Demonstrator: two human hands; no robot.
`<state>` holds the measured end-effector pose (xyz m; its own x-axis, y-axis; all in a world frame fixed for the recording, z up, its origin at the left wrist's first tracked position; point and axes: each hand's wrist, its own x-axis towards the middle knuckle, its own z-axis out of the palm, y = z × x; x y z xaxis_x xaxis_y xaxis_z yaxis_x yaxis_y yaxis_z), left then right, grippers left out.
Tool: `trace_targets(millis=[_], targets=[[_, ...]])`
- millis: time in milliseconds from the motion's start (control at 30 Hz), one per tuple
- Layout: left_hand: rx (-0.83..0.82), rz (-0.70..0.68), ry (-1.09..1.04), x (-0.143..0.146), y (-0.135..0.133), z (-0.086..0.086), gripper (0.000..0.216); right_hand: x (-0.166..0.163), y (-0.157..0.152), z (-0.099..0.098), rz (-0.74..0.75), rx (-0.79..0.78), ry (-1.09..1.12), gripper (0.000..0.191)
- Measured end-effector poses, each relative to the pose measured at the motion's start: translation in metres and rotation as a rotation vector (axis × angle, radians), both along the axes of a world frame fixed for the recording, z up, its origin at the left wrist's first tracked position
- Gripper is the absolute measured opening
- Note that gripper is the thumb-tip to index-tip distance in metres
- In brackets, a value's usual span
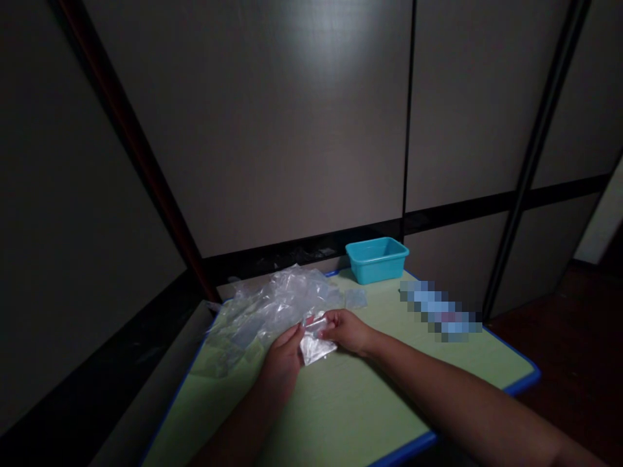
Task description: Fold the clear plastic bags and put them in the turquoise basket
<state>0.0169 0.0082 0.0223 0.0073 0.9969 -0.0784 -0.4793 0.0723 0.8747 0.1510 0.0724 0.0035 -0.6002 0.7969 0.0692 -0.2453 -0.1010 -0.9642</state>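
A small clear plastic bag is held between my two hands above the table. My left hand pinches its left edge, the thumb on top. On the other side my right hand grips the bag's upper right part with bent fingers. A bit of red shows at the top of the bag; what it is I cannot make out. Just beyond my hands, to the left, lies a loose heap of clear plastic bags. One flat clear bag rests apart from the heap, past my right hand.
A turquoise plastic basin stands at the table's back edge. To its right lies a long bluish item, blurred out. The light green table has a blue rim, and grey cabinet doors rise right behind it.
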Motion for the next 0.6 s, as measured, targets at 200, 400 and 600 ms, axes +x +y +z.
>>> trace_targets(millis=[200,400,600], targets=[[-0.045,0.083,0.097,-0.003,-0.001,0.002,0.048,0.003,0.004,-0.001,-0.075,-0.003,-0.047,0.033],[-0.003,0.095,0.123,-0.006,-0.001,0.003,0.06,0.006,0.005,0.003,-0.129,0.016,-0.041,0.031],[0.006,0.131,0.145,-0.011,0.003,0.003,0.061,0.008,0.012,0.007,-0.219,0.042,-0.052,0.033]])
